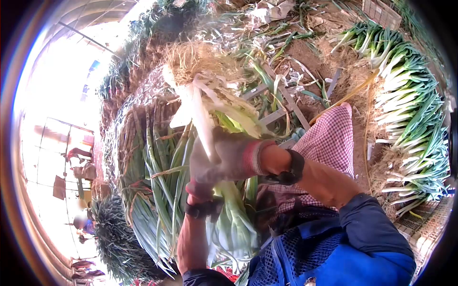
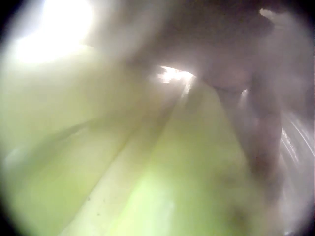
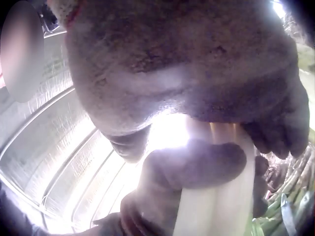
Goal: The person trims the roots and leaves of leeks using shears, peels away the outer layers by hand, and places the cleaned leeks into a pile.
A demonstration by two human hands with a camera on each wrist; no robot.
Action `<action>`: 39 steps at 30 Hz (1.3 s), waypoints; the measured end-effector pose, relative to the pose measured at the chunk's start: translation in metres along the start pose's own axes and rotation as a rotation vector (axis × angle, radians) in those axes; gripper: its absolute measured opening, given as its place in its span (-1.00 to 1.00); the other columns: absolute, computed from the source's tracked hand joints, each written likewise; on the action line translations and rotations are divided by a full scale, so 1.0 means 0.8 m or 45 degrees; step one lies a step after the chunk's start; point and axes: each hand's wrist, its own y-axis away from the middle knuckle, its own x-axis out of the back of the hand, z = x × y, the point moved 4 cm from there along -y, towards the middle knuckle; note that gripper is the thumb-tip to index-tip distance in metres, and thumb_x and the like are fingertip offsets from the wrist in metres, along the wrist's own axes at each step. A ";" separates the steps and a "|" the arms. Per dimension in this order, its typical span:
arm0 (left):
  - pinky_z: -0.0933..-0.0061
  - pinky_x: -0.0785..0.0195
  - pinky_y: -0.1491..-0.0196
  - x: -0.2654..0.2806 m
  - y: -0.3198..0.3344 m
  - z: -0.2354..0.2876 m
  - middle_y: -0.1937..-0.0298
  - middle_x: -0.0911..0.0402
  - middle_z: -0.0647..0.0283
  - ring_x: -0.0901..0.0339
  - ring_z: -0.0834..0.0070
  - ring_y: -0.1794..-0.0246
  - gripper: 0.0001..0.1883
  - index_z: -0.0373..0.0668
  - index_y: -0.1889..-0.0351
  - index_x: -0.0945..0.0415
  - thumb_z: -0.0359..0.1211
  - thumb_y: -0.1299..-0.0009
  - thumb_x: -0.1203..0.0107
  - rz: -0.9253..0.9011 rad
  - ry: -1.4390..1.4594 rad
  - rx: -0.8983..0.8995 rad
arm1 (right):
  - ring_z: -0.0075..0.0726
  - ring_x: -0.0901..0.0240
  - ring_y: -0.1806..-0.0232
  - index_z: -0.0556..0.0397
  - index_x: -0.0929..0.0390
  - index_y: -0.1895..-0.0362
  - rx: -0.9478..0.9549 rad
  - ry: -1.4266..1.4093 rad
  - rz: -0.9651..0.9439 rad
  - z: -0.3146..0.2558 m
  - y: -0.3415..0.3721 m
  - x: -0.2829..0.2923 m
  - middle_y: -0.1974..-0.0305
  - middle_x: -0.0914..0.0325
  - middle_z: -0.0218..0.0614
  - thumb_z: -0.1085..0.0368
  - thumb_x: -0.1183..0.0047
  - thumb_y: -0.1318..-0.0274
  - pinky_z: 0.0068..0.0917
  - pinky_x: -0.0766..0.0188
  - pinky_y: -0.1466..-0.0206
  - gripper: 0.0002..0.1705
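Note:
In the head view, several leeks are held as a bunch in front of the body, their shaggy roots (image 1: 193,59) at the top. White outer layers (image 1: 198,107) flare loosely from the stalks, and broad green leaves (image 1: 234,221) hang below. My gloved left hand (image 1: 202,167) grips the bunch, its thumb lying across the pale stalks (image 3: 216,209) in the right wrist view. Right above it, my gloved right hand (image 1: 234,148) curls its fingers round the stalks. Pale green leaves (image 2: 182,172) fill the left wrist view, blurred, with dark glove fingers (image 2: 268,123) along them.
A large heap of leeks (image 1: 157,186) lies at the left. Trimmed leeks (image 1: 400,95) form a long curved row on the right. Metal bars (image 1: 291,102) stand among peelings just beyond the hands. Checked cloth (image 1: 329,133) covers my lap. A crate (image 1: 381,14) stands far back.

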 end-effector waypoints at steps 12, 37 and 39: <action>0.39 -0.62 0.03 0.024 0.015 -0.043 0.01 -0.74 0.21 -0.74 0.29 0.10 -0.46 -0.24 -0.28 -0.48 -0.37 -0.35 -0.35 -0.033 -0.722 -0.295 | 0.23 -0.66 -0.12 0.62 -0.33 -0.24 -0.017 0.099 0.084 0.011 0.008 0.009 -0.03 -0.66 0.34 -0.30 -0.17 -0.25 -0.12 -0.58 -0.18 0.05; 0.58 -0.42 0.38 0.008 0.133 0.006 0.25 -0.60 0.35 -0.54 0.59 0.44 -0.18 -0.32 -0.33 -0.40 -0.36 -0.05 -0.46 0.204 -0.205 0.502 | 0.02 -0.73 0.08 -0.10 -0.73 -0.05 -0.514 0.835 1.432 0.299 -0.037 0.383 0.14 -0.78 -0.13 -0.07 -0.01 -0.38 -0.03 -0.60 -0.05 -0.56; 0.51 -0.59 0.34 0.033 0.159 0.016 0.21 -0.67 0.26 -0.66 0.53 0.35 -0.22 -0.32 -0.32 -0.41 -0.35 -0.10 -0.45 0.253 -0.054 0.543 | 0.03 -0.75 0.11 -0.03 -0.77 0.11 -0.656 1.352 1.513 0.376 0.005 0.466 0.15 -0.78 -0.07 -0.02 -0.13 -0.32 -0.06 -0.61 0.10 -0.63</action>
